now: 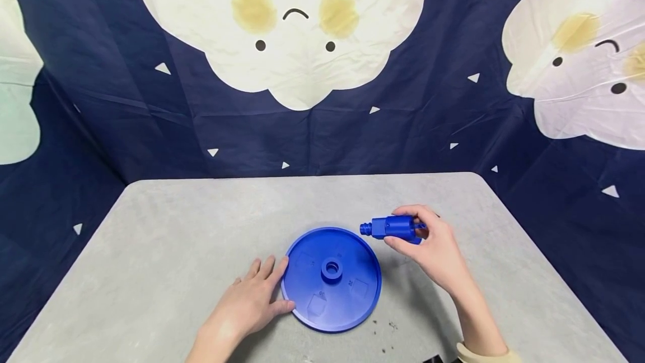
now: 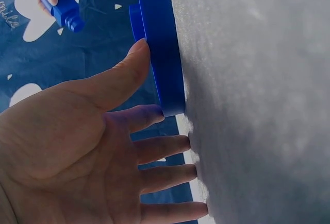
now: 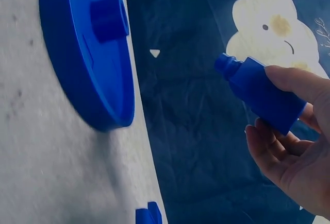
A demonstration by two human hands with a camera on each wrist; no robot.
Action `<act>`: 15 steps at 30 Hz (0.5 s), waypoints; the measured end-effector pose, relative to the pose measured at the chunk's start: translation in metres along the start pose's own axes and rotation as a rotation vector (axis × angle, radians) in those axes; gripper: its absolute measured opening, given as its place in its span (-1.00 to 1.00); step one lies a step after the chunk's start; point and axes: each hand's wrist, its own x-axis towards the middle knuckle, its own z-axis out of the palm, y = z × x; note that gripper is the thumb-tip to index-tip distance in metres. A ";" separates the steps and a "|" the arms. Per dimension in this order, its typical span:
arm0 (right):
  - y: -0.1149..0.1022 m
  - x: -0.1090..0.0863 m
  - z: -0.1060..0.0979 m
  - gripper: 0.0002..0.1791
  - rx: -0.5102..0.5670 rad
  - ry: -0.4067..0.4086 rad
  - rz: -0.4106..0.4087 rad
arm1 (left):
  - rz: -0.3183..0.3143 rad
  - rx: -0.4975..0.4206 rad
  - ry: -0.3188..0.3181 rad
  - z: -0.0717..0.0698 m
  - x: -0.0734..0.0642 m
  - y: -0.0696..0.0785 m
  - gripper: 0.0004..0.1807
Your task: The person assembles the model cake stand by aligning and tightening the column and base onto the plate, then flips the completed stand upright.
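Note:
A round blue plastic disc with a raised rim and a hollow central hub lies on the table. At its left edge is my left hand, fingers spread and nearly straight; thumb and index fingertip touch the rim, and the other fingertips rest near the tabletop. My right hand pinches a blue plastic block between thumb and fingers, above the table to the right of the disc. The block's narrow, ridged end points left toward the disc, apart from it. The fingers hide part of its back end.
The pale grey table has rounded far corners. Dark specks dot it near the disc. Another blue piece shows at the bottom of the right wrist view, mostly cut off. A navy curtain with cloud prints stands behind the table.

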 end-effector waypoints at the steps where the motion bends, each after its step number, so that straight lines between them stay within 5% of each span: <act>1: -0.002 0.000 0.002 -0.48 0.008 0.001 0.006 | -0.001 0.001 0.001 0.000 0.000 0.000 -0.05; 15: -0.017 -0.004 0.029 -0.38 0.117 0.006 0.061 | -0.013 -0.020 -0.014 0.000 0.000 -0.002 -0.05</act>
